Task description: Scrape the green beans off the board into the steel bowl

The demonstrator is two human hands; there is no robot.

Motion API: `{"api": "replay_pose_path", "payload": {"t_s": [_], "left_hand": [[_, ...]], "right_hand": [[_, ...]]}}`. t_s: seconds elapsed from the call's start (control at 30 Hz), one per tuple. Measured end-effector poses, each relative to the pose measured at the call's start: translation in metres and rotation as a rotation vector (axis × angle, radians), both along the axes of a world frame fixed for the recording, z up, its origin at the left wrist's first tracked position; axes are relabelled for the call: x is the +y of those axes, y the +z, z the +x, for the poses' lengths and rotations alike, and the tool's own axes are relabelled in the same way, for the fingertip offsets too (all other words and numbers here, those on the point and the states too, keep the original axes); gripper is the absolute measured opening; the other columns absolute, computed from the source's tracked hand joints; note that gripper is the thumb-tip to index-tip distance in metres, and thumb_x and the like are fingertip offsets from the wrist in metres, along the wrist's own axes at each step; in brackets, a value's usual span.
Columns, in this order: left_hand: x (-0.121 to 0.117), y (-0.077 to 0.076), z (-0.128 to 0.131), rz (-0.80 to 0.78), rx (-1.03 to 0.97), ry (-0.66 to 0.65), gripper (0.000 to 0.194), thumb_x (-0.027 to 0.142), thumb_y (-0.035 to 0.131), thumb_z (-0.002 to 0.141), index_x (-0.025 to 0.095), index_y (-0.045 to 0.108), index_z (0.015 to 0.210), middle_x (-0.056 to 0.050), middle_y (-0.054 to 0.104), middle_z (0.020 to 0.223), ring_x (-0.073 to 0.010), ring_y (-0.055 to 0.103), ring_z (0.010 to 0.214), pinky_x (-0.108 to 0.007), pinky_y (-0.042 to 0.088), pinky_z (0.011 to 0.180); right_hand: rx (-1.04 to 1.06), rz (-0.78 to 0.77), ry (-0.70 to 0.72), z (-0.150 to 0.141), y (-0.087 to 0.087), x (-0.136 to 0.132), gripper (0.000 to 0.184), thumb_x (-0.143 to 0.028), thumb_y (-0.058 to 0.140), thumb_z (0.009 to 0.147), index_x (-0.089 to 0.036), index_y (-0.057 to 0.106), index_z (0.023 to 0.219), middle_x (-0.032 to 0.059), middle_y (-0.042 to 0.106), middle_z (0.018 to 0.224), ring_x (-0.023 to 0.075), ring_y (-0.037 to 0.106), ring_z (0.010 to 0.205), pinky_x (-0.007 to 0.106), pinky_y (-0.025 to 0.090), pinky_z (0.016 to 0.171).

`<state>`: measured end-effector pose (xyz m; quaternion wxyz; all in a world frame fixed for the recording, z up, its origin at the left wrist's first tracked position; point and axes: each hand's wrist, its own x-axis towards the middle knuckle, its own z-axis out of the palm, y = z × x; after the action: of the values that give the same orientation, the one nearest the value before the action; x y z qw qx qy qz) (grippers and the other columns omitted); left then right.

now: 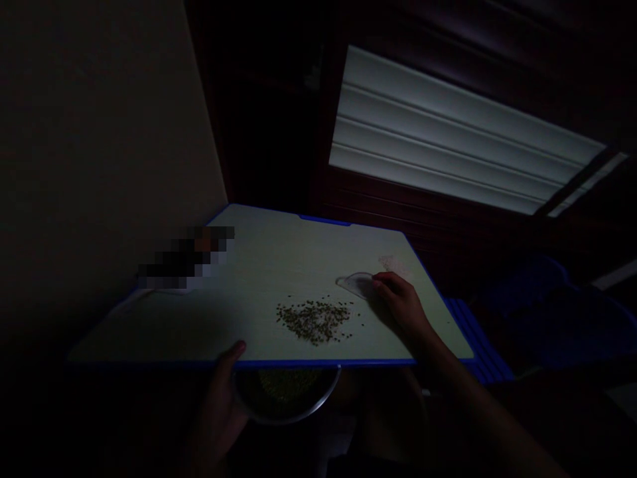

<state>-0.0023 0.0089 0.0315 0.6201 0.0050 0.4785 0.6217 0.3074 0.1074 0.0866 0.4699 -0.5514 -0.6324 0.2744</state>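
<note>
A pale table (259, 265) with a blue rim lies before me in dim light. A heap of small dark-green grains (314, 320) sits near its front edge. My left hand (222, 398) grips a round metal bowl (288, 395) held just under the table's front edge; the bowl holds more green grains. My right hand (402, 304) rests on the table to the right of the heap, fingers curled on a small clear plastic piece (355, 284). A faint patch of pale grains (393, 264) lies just beyond that hand.
A blurred dark object (186, 260) lies at the table's left side against a beige wall (99, 166). A bright slatted window (448, 146) is behind. A blue slatted chair or crate (478, 338) stands to the right of the table.
</note>
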Motion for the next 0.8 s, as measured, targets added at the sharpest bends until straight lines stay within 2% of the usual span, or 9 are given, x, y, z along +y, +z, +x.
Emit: {"api": "replay_pose_path", "payload": {"t_s": [0.07,0.17,0.3,0.5,0.67,0.8], "left_hand": [[0.0,0.006,0.002,-0.002,-0.03,-0.026,0.028,0.024,0.066,0.086,0.02,0.066,0.114,-0.007,0.073,0.121,-0.0252,0.064,0.123,-0.038,0.058,0.103],[-0.001,0.008,0.002,0.021,-0.026,-0.079,0.038,0.023,0.065,0.088,0.016,0.063,0.125,-0.009,0.072,0.122,-0.0229,0.068,0.116,-0.034,0.061,0.097],[-0.004,0.007,0.004,0.045,-0.034,-0.144,0.045,0.024,0.065,0.089,0.014,0.06,0.132,-0.01,0.071,0.126,-0.0227,0.067,0.116,-0.033,0.061,0.096],[-0.008,0.007,0.008,0.041,-0.055,-0.144,0.052,0.023,0.066,0.089,0.015,0.056,0.14,-0.01,0.069,0.13,-0.0204,0.068,0.114,-0.027,0.061,0.091],[-0.008,-0.002,0.013,-0.057,-0.068,-0.172,0.045,0.022,0.068,0.088,0.012,0.061,0.131,-0.012,0.074,0.119,-0.0223,0.071,0.107,-0.03,0.063,0.087],[-0.006,-0.003,0.022,-0.094,-0.126,-0.231,0.039,0.021,0.064,0.089,0.014,0.063,0.128,-0.011,0.075,0.115,-0.0253,0.07,0.112,-0.04,0.06,0.099]], "right_hand": [[0.005,0.015,-0.021,-0.001,-0.001,0.0,0.029,-0.045,0.064,0.085,-0.018,0.072,0.095,0.0072,0.076,0.095,0.0222,0.068,0.088,0.034,0.052,0.082],[-0.003,0.021,-0.06,0.001,-0.002,-0.008,0.027,-0.043,0.063,0.084,-0.018,0.072,0.091,0.0073,0.076,0.092,0.0228,0.068,0.087,0.033,0.052,0.08],[-0.03,-0.011,-0.117,0.007,-0.002,-0.034,0.027,-0.042,0.062,0.084,-0.018,0.072,0.092,0.0082,0.077,0.091,0.025,0.07,0.085,0.035,0.052,0.078],[-0.058,-0.059,-0.155,0.009,0.0,-0.064,0.026,-0.044,0.066,0.082,-0.02,0.072,0.09,0.0075,0.077,0.089,0.0274,0.07,0.086,0.037,0.052,0.079],[-0.019,-0.115,-0.122,0.013,0.0,-0.064,0.026,-0.044,0.066,0.083,-0.019,0.071,0.087,0.0053,0.075,0.084,0.0251,0.069,0.081,0.033,0.051,0.073],[0.047,-0.145,-0.078,0.017,-0.001,-0.058,0.026,-0.043,0.065,0.083,-0.018,0.068,0.087,0.003,0.07,0.082,0.0208,0.064,0.077,0.029,0.047,0.07]]}}
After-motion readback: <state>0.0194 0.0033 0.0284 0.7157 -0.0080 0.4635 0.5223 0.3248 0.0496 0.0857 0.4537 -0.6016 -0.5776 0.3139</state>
